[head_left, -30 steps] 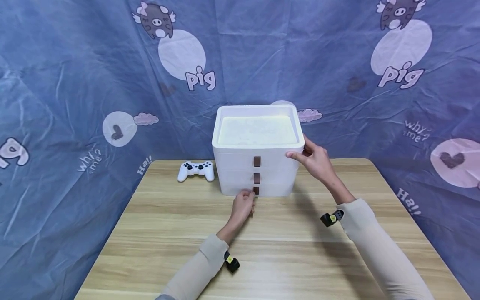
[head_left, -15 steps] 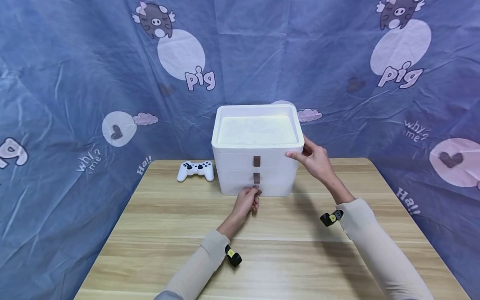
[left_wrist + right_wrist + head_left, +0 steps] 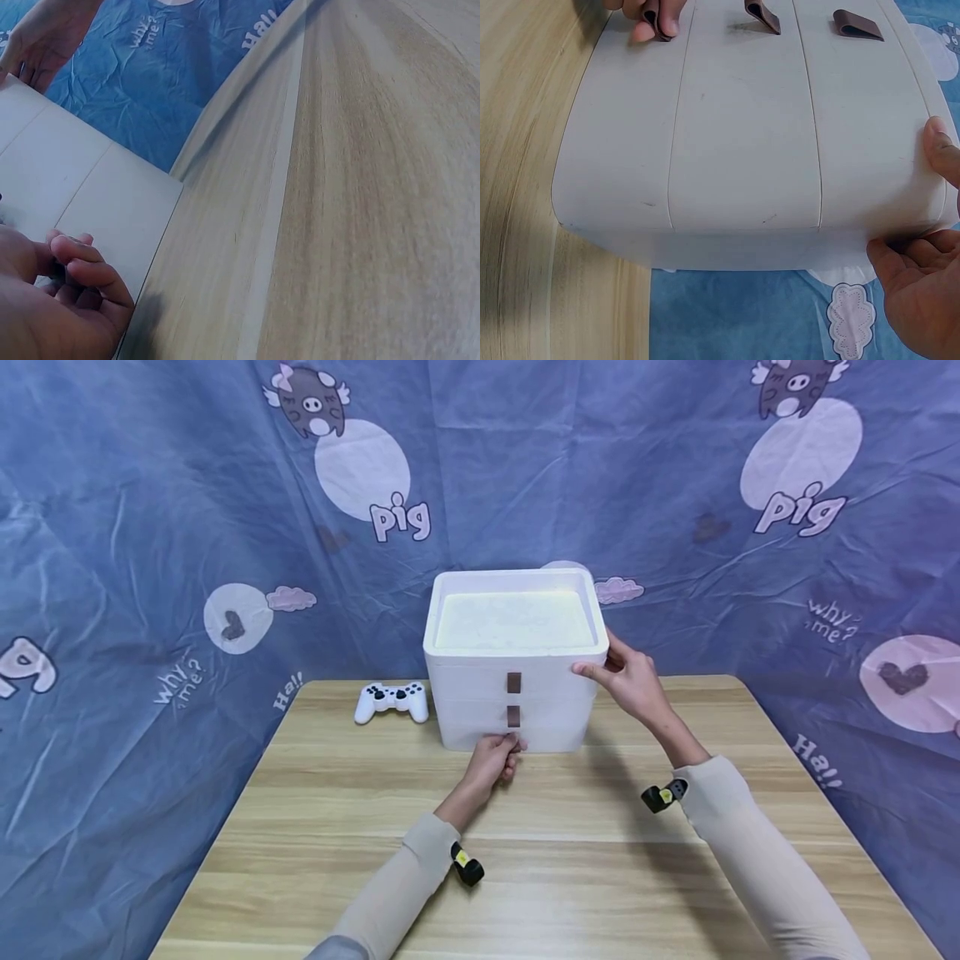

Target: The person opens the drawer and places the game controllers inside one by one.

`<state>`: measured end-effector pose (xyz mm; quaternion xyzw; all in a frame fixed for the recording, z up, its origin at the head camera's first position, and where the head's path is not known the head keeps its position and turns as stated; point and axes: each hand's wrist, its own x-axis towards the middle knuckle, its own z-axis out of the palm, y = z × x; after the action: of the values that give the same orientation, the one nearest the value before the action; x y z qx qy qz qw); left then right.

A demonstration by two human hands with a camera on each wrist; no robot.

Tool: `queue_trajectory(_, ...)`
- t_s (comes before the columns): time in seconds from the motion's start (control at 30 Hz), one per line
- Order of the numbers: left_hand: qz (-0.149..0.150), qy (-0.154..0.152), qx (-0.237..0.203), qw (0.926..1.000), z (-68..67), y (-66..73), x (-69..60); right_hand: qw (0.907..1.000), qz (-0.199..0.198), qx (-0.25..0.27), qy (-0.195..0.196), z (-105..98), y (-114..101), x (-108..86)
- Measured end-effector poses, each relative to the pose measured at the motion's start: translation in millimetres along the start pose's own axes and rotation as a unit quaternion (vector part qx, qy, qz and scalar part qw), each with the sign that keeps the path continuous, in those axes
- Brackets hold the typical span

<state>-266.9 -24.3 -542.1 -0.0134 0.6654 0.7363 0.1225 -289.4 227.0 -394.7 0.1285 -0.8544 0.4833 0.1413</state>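
Note:
A white box of three stacked drawers [image 3: 555,722] stands at the back of the table, with a shallow tray-like top. Brown loop pull tabs run down the middle of its front; the top tab [image 3: 513,682] and middle tab [image 3: 763,16] hang free. At the bottom drawer, my left hand [image 3: 491,762] pinches the lowest pull tab [image 3: 654,19] between thumb and fingers. All drawers appear flush. My right hand [image 3: 632,683] grips the box's upper right front corner, thumb on the front and fingers along the side, as the right wrist view shows [image 3: 922,292].
A white game controller [image 3: 392,702] lies on the wooden table [image 3: 570,860], left of the box. Behind the table hangs a blue patterned cloth [image 3: 495,460], close to the box's back. More table surface stretches in front of the box.
My left hand has shifted slightly right and up from beside the lowest pull tab, and its fingers have closed on it. The right hand and the box have stayed put.

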Motion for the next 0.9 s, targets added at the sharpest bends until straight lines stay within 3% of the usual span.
queue_trajectory(0.47, -0.005, 0.023, 0.011, 0.9997, 3.2, -0.6, 0.1, 1.0000, 0.001, -0.004, -0.001, -0.7, -0.6, -0.1)
queue_trajectory(0.9, -0.007, 0.024, 0.033, 0.9991, 2.5, -0.9, -16.6, 0.9999, -0.003, -0.009, 0.002, -0.1, 0.9, -0.1)
